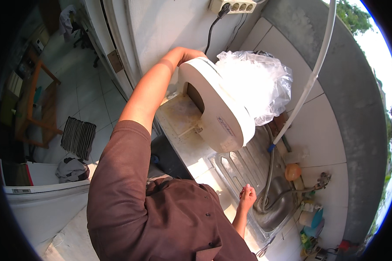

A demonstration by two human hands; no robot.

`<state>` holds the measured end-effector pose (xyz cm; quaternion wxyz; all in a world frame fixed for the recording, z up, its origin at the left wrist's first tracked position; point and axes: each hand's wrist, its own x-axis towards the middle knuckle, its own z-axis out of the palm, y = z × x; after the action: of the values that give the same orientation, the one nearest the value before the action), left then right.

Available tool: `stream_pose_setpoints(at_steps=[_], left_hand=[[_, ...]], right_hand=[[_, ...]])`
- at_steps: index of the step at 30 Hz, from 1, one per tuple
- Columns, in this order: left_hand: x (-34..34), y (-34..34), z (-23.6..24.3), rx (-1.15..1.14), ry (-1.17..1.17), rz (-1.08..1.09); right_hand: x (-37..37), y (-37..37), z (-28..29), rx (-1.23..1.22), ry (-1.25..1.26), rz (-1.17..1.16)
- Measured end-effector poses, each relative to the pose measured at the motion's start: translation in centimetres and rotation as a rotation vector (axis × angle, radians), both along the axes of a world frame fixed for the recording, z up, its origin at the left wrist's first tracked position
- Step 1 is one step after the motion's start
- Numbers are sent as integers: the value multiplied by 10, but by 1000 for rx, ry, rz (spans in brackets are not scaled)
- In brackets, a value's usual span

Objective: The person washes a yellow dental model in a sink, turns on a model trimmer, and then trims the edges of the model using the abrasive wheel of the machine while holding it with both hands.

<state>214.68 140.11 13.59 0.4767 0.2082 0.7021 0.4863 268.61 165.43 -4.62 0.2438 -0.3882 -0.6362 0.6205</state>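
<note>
My left hand (pixel 187 54) reaches over the back edge of a white plastic appliance (pixel 228 119) with a dark opening in its side; its fingers are hidden behind it. The appliance stands on a stained pale ledge. A bulky clear plastic bag (pixel 263 89) with white showing through lies against its right side. Lower down, my right hand (pixel 248 195) is closed above the steel sink's edge, and I cannot make out what, if anything, is in it.
A steel drainboard and basin (pixel 276 217) run along the right, with hoses, an orange bowl (pixel 293 171) and bottles. A white pipe (pixel 302 100) crosses diagonally. A power strip (pixel 233 6) hangs above. Through the left doorway are a wooden table (pixel 48 117) and striped mat (pixel 78 137).
</note>
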Motion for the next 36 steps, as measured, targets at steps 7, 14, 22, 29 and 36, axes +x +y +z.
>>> stream_pose_setpoints(at_steps=[7,14,22,29,36], left_hand=[[1,14,-6,-50,84,-20],[-72,-6,-79,-237,-94,-213],[-40,28,-55,-226,-99,-122],[-47,23,-65,-245,-119,-95],[-3,35,-4,-159,-195,-67]], right_hand=[[-23,-4,-10,-45,-54,69],[-54,14,-19,-39,16,144],[-44,23,-26,-70,-49,49],[-51,23,-35,-59,-88,54],[-61,21,-25,-42,-136,62]])
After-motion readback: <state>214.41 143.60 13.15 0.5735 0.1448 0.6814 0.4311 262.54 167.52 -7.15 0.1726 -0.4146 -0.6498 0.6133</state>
